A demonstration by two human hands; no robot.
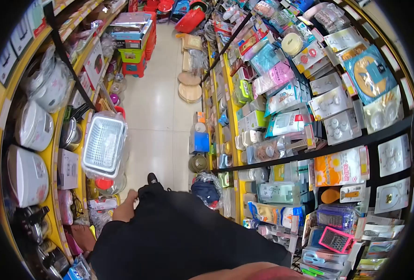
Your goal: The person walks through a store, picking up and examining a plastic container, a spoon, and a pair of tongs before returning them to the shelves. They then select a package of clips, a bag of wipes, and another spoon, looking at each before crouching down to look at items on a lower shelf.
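Observation:
My left hand (132,196) hangs low beside my black clothing (179,228), close to the shelf on the left. Its fingers are too small and turned away to show whether they hold anything. Nearest to it are a red lid or bowl (104,183) and a stack of white plastic baskets (105,144) in clear wrap. My right hand is out of view. Below me, one dark shoe (153,178) shows on the tiled floor.
A pale tiled aisle (155,93) runs ahead between shelves. White lidded pots (33,125) line the left. Hanging packets and a pink-framed grater (336,239) fill the right. Round wooden boards (189,92), a blue box (199,142) and a dark bundle (207,192) stand along the right-hand floor edge.

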